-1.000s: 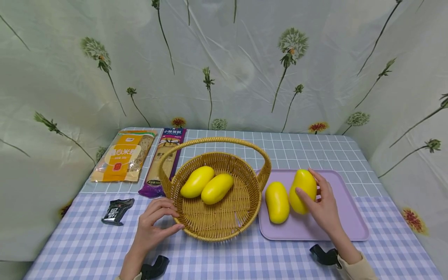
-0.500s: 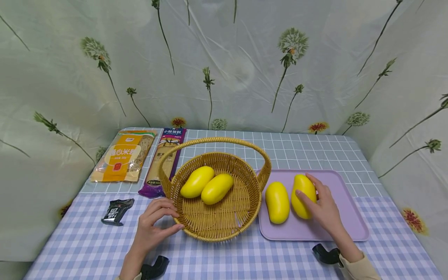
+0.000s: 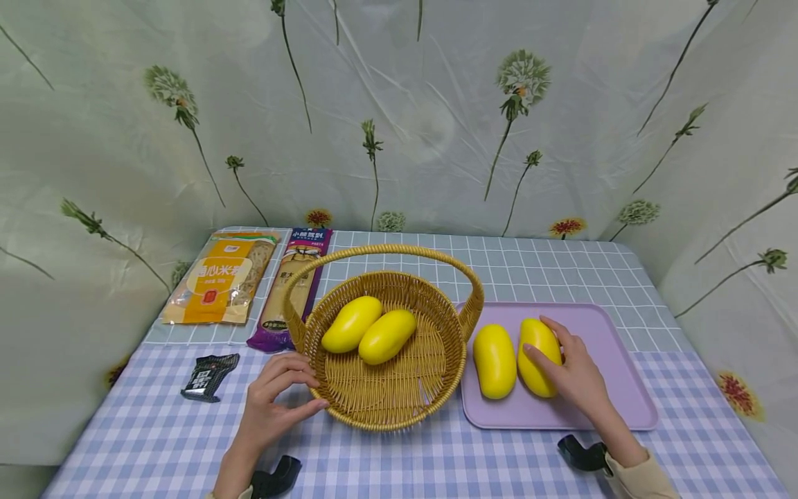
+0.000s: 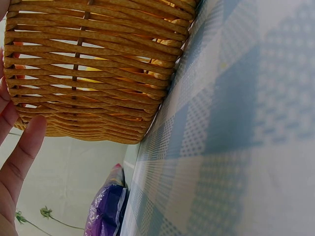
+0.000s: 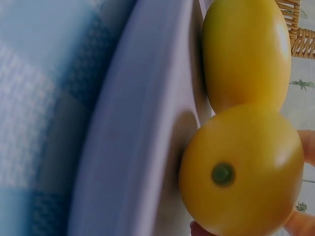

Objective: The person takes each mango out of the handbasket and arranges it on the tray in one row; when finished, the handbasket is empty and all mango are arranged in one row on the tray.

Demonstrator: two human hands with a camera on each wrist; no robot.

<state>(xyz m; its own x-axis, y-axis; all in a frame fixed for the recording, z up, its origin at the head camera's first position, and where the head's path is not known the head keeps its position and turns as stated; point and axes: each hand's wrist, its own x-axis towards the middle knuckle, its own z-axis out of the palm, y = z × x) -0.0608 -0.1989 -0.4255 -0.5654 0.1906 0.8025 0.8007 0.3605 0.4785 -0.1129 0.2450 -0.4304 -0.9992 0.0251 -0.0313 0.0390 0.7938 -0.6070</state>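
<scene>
A woven basket (image 3: 399, 409) with a tall arched handle stands mid-table, two yellow mangoes (image 3: 352, 326) lying in its left half. At its left rim, my left hand (image 3: 274, 398) holds on with thumb and fingertips; the left wrist view shows the thumb (image 4: 29, 140) against the weave. Over a lilac tray (image 3: 614, 388) on the right, my right hand (image 3: 576, 374) grips a mango (image 3: 539, 357) between thumb and fingers. Its round end with a green spot faces the right wrist view, low over the tray; contact is unclear. Another mango (image 3: 494, 362) lies just left of it.
An orange food packet (image 3: 218, 281) and a purple pasta bag (image 3: 289, 291) lie at the back left, the bag close to the basket. A small black packet (image 3: 208, 378) sits left of my left hand. Behind the table hangs a floral curtain (image 3: 424, 125).
The mango in my right hand has come down toward the tray and slightly toward me, with the hand following. My left hand and the basket stay where they were.
</scene>
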